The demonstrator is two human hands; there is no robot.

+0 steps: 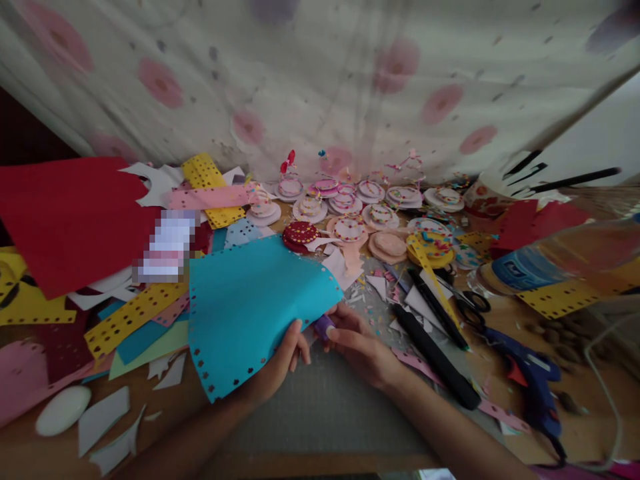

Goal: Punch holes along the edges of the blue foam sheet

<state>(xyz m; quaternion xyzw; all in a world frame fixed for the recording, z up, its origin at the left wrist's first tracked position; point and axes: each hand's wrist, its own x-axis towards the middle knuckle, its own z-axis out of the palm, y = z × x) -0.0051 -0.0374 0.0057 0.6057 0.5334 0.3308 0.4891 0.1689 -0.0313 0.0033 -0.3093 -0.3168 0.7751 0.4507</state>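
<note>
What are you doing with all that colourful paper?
The left hand holds a blue sheet with holes punched along its edge. The right hand grips a small purple punch at that edge. Around them on the table lie holed yellow strips, a red sheet, round decorated paper pieces, black markers, scissors and a blue glue gun.

Dim room. A white curtain with pink dots hung behind a cluttered wooden table; daylight came through it.
</note>
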